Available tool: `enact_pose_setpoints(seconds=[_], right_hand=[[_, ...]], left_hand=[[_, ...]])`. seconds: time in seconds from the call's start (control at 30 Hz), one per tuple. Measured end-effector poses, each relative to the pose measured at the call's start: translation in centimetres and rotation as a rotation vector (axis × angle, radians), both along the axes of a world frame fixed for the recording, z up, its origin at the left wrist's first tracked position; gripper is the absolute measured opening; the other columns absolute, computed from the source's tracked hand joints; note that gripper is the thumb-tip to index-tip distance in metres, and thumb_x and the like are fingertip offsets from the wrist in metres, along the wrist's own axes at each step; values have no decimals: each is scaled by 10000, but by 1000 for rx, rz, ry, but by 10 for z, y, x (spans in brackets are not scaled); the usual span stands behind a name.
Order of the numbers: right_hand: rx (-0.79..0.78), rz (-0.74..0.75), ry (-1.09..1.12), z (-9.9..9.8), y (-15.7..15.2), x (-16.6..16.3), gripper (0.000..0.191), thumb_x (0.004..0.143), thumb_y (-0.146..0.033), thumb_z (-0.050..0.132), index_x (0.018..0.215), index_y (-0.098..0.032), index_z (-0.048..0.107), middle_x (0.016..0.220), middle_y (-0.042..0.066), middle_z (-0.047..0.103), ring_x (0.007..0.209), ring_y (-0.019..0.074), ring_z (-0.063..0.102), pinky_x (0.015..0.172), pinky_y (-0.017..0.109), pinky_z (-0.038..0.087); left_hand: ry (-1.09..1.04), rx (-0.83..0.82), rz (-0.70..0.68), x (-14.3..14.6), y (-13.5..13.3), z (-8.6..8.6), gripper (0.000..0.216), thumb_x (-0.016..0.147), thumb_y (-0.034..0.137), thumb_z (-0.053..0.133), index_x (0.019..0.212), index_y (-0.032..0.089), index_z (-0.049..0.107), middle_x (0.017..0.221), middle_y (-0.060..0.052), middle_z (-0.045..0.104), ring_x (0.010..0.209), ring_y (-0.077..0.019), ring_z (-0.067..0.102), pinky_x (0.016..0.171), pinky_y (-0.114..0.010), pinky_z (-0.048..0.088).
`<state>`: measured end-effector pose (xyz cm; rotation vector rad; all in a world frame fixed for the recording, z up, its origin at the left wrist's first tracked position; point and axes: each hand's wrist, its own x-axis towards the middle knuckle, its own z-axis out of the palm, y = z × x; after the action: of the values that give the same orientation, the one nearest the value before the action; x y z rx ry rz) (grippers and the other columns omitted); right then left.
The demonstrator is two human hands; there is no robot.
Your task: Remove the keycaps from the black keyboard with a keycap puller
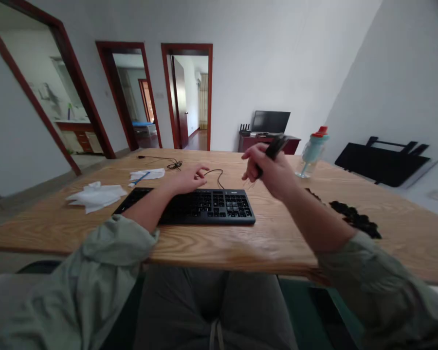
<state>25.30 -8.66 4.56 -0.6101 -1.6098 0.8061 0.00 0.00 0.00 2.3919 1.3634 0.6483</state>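
Note:
A black keyboard (222, 206) lies on the wooden table in front of me. Over its middle back edge is my left hand (190, 180), fingers apart and holding nothing; whether it touches the keys I cannot tell. My right hand (268, 167) is raised beyond the keyboard's right end, closed around a black-handled tool (276, 147). Faint thin wires or bristles show under that hand, and the tool's exact kind is unclear. To the right, small black pieces that look like keycaps (355, 218) lie in a heap, partly behind my right forearm.
White tissues (97, 194) lie left of the keyboard, with a blue stick-like item (140, 178) on another tissue. A coiled black cable (174, 164) rests behind. A pale blue bottle with a red cap (313, 151) stands at the back right. The table's front edge (219, 262) is near my lap.

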Motion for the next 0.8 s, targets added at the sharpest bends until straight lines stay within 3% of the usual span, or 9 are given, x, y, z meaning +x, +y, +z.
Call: enact_pose_setpoints(seconds=[0.1,0.2,0.37,0.5,0.67,0.8], right_hand=[[-231,71,226,-44,38,-3,193,799,-365,634,720,-204,562,442,-106,354,378,61,332,494,249,437],[-321,167,273,-63,50,-1,118,708,-304,549,644,-205,556,410,-88,342,366,78,316,493,264,438],[-291,36,264,-69,49,-1,144,705,-316,531,642,-197,582,471,-32,479,452,116,456,506,258,415],[-277,-61,165,-73,52,1,247,769,-407,516,704,-187,609,601,18,575,576,149,540,545,267,427],[-186,-236,-106,-79,55,4,445,888,-606,507,812,-186,631,705,29,606,669,160,569,619,277,459],[-229,-282,-255,-84,55,1,468,931,-634,474,862,-194,616,716,35,621,611,158,570,546,276,454]], left_hand=[[-63,-13,-46,29,13,-16,419,886,323,545,1263,154,612,1071,-90,722,904,-181,677,818,-297,536],[32,28,-171,53,13,-21,337,892,322,553,1162,165,678,1023,-73,740,873,-180,675,810,-297,521],[110,51,-305,76,-3,-20,251,842,219,573,1031,184,735,924,-38,745,796,-163,651,749,-271,484],[-15,44,-331,76,-14,-30,230,834,197,577,992,176,742,874,-22,745,765,-145,636,715,-252,466],[-119,15,-353,66,-15,-41,280,908,351,558,938,141,741,782,-27,717,709,-139,606,683,-259,445],[-103,6,-361,65,-14,-42,371,884,485,612,916,137,736,733,-21,683,653,-127,564,613,-249,409]])
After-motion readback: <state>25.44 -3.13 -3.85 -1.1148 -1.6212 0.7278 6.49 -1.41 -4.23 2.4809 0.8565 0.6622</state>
